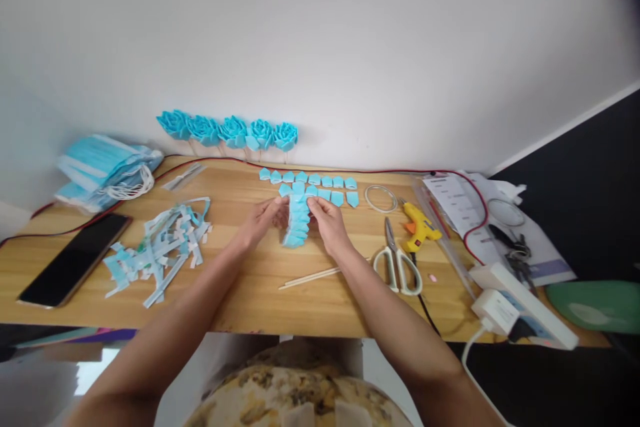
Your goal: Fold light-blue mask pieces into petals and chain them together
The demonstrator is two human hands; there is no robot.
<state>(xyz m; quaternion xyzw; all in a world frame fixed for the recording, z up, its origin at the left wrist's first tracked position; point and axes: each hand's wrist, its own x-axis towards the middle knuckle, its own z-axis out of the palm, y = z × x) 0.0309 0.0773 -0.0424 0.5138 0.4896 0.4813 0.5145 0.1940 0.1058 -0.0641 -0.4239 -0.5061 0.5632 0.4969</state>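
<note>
Between my two hands hangs a strip of overlapping light-blue petals (298, 219), with a whitish, see-through edge. My left hand (263, 219) pinches its upper left side, and my right hand (329, 221) pinches the upper right. Just beyond the strip, two rows of cut blue petal pieces (337, 199) lie on the wooden table (240, 310). Two thin wooden sticks (310, 276) rest nearer to me, partly behind my right forearm. White-handled scissors (395, 260) lie to the right of that arm, points away from me.
Several blue flowers on sticks (234, 131) stand against the wall. At left are face masks (107, 170), a phone (75, 260) and blue scraps (160, 247). At right lie a metal ring (381, 199), a yellow glue gun (419, 227), papers (457, 203) and a power strip (525, 307). A red-black cable runs along the back.
</note>
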